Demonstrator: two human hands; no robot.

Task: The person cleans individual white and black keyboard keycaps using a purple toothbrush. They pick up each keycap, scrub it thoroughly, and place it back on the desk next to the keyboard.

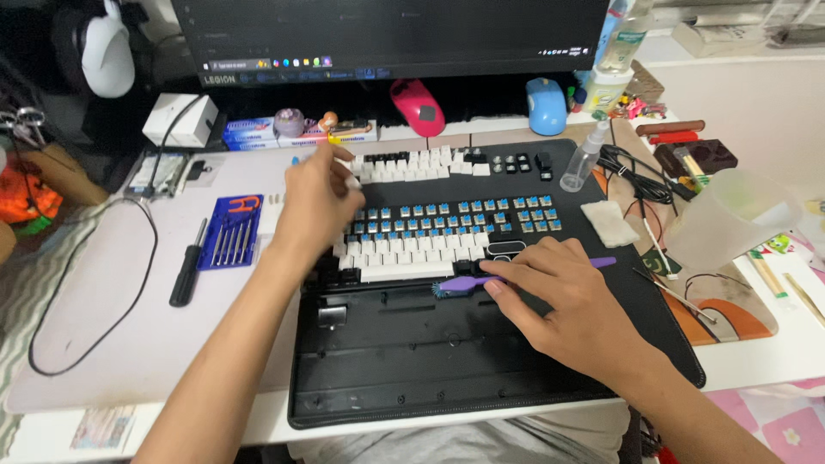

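From the head camera, a person is working on a partly stripped keyboard [447, 232] lying on a black mat [481, 361] on the surface [103, 326].

The right hand [567, 301] is resting on the lower edge of the keyboard with its fingers [507, 273] closed around a purple brush [481, 282]; the bristle head is pointing left and sitting just below the bottom row of keys. The left hand [316, 206] is hovering over the keyboard's upper left corner, its fingers loosely curled and blurred; whether they are pinching a key cannot be told.

The step in hand appears to be cleaning, with brushing going on along the bottom row while caps are being handled at the top. The next move would probably call for keeping the bristles low between the switches and steadying the board with the free hand.

The keyboard is showing two or three rows of bare blue switches across its middle and right side, with white caps sitting on the lower left rows. Loose keycaps [412, 163], white and black, are lying in rows just above it on the mat.

A blue screwdriver set [230, 232] and a black screwdriver [187, 266] are lying to the left, a small spray bottle [584, 159] and a cloth pad [608, 222] to the right.
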